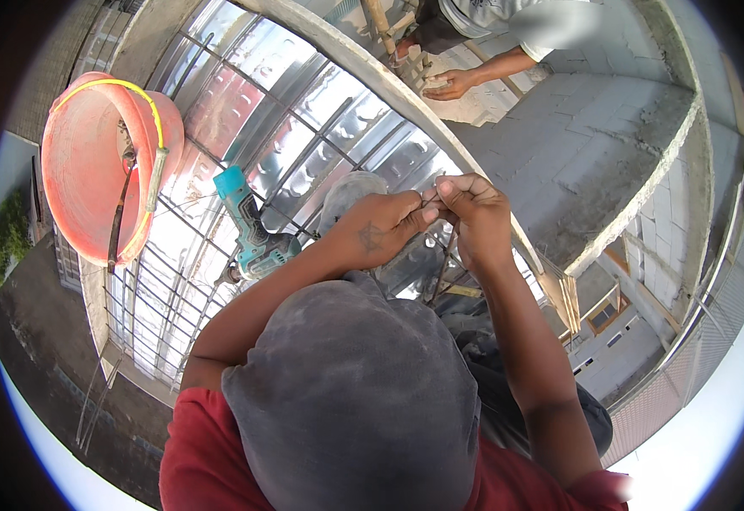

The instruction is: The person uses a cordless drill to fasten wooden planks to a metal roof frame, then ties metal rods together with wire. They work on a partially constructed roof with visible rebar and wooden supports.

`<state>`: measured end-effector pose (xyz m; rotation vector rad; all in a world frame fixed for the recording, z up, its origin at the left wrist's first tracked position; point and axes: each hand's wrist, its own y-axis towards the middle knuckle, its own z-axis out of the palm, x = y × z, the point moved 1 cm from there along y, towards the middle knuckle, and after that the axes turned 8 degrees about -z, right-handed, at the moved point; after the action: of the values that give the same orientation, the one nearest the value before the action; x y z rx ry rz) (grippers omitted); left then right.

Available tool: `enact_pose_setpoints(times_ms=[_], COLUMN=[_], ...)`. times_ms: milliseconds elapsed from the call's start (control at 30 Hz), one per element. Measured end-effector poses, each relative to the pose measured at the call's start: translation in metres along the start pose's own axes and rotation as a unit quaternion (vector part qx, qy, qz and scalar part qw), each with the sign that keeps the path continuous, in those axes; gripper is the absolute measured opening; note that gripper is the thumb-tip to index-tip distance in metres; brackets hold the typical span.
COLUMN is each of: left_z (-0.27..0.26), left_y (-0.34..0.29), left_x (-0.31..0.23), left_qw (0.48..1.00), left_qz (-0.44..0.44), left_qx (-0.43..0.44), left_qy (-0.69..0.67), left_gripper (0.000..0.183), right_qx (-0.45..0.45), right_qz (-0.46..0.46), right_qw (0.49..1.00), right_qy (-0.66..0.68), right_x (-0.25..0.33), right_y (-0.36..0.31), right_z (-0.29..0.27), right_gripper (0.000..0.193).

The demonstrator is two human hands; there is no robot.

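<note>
My left hand (389, 217) and my right hand (476, 215) meet in front of me, above the metal decking. Both are closed, thumbs pressed to fingers, their tips almost touching. Whatever lies in the pinch is small and thin, too small to name. Just left of my left forearm, a teal and black cordless power tool (248, 226) rests on the rebar grid (282, 128). Behind my left hand shows a rounded grey, dusty shape (350, 192), partly hidden.
At the left stands an orange bucket (78, 179) with a yellow-sleeved handle; a dark-handled tool (122, 204) leans over its rim. Shiny corrugated decking (270, 51) lies under the rebar. Beyond a concrete edge (372, 77), a co-worker's hand (450, 83) reaches among wood pieces. Grey block walls (551, 136) stand right.
</note>
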<state>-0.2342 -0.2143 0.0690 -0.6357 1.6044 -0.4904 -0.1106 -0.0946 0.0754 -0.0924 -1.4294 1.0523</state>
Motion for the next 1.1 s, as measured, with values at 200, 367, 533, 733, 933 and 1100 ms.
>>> enact_pose_setpoints(times_ms=[200,367,533,733,933,1100], left_z=[0.004,0.01,0.017,0.019,0.023,0.025], left_y=[0.013,0.039,0.051,0.05,0.051,0.06], left_x=[0.003,0.012,0.016,0.011,0.007,0.012], left_qw=[0.995,0.981,0.98,0.974,0.971,0.959], left_qz=[-0.008,0.01,0.001,0.026,0.039,0.099], left_qx=[-0.095,-0.177,-0.187,-0.218,-0.234,-0.265], left_qy=[-0.021,-0.074,-0.074,-0.061,-0.024,-0.008], left_gripper=[0.033,0.027,0.021,0.018,0.016,0.015], right_qx=[-0.054,-0.109,-0.043,-0.043,-0.039,-0.005], right_qz=[-0.045,-0.184,-0.252,-0.233,-0.241,-0.174], right_qw=[0.996,0.882,0.83,0.844,0.84,0.856], right_qy=[-0.063,-0.421,-0.496,-0.482,-0.484,-0.488], right_x=[-0.003,0.018,0.014,0.003,0.003,0.01], right_y=[0.012,0.021,0.035,0.042,0.047,0.057], right_z=[-0.003,-0.02,-0.027,-0.029,-0.03,-0.029], right_gripper=[0.019,0.033,0.034,0.032,0.033,0.033])
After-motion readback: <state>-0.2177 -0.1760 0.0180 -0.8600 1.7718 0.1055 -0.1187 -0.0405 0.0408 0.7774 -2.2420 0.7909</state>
